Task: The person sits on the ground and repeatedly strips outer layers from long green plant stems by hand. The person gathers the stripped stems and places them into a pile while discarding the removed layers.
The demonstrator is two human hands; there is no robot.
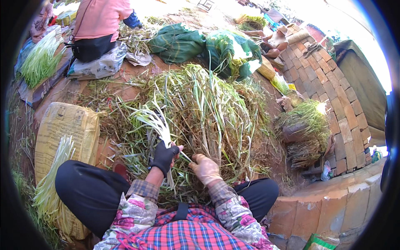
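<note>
My left hand (167, 157), in a black fingerless glove, is closed around a bunch of pale, leafy stalks (159, 123). The leafy tops fan up and left, and the thin ends hang below the fist. My right hand (204, 168), in a light tan glove, has its fingertips on the end of a single white stalk (186, 157) that reaches across from the left hand. Right beyond both hands lies a big heap of long green plants (203, 106), mixed with brown, withered leaves.
A yellow woven sack (67, 134) with pale stalks (54, 184) lies at my left. Green mesh bags (178, 42) stand behind the heap. A person in a pink top (100, 18) sits at the upper left. To the right are another plant pile (306, 125) and a brick wall (340, 93).
</note>
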